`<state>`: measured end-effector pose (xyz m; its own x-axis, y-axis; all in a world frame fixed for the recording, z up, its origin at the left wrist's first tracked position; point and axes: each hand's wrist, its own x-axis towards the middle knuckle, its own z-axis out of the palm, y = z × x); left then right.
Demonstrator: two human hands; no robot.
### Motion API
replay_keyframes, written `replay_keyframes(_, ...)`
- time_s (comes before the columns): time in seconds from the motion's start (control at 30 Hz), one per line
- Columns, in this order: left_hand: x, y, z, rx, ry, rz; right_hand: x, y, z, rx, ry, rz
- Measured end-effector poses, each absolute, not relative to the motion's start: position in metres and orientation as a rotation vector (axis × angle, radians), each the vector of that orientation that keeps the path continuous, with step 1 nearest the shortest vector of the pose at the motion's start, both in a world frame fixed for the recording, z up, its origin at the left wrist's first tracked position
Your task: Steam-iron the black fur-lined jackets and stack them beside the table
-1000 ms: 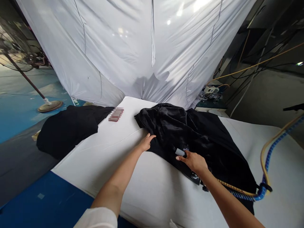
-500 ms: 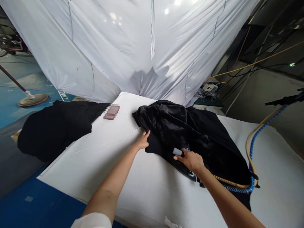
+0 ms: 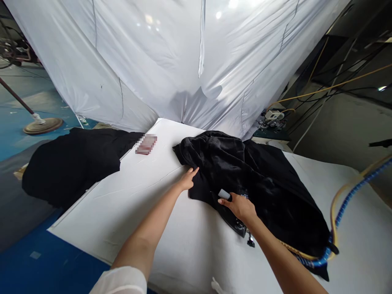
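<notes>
A shiny black garment [image 3: 226, 163] lies rumpled on the white padded table [image 3: 177, 237]. At its near left edge, my left hand [image 3: 187, 179] touches the cloth, index finger stretched out and holding nothing. My right hand [image 3: 240, 206] is wrapped round the grey-tipped handle of a steam iron [image 3: 226, 194], which rests over the garment. The iron's body is mostly hidden under my hand and wrist. A blue hose with a yellow cord [image 3: 349, 198] runs from behind my right forearm up to the right.
Black cloth [image 3: 73, 163] hangs over the table's left edge, beside a blurred reddish item [image 3: 147, 145]. A white curtain [image 3: 137, 61] hangs behind the table. At the left stands a round metal base [image 3: 43, 125]; machinery [image 3: 272, 116] is at the back right.
My right hand has moved slightly left and nearer with the iron. The hose has swung to the right. My left hand stays at the garment's edge, while the camera view has shifted slightly.
</notes>
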<state>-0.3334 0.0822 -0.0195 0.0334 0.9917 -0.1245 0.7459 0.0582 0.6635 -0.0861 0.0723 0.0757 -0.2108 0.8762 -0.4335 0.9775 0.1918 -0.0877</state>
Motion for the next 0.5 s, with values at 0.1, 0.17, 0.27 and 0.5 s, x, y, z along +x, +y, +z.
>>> replay_keyframes(0.1, -0.334, 0.079, -0.023, 1.756, 1.76, 0.579, -0.094, 0.073, 0.075, 1.709, 2.221, -0.512)
replay_keyframes(0.17, -0.335, 0.082, -0.023, 1.734, 1.781, 0.582, -0.099, 0.073, 0.075, 1.706, 2.232, -0.495)
replay_keyframes(0.27, -0.34, 0.091, -0.022, 1.671, 1.793, 0.529, -0.109, 0.073, 0.074, 1.738, 2.247, -0.458)
replay_keyframes(0.5, -0.356, 0.107, -0.015, 1.563, 1.704, 0.518, -0.137, 0.077, 0.073, 1.651, 2.333, -0.412)
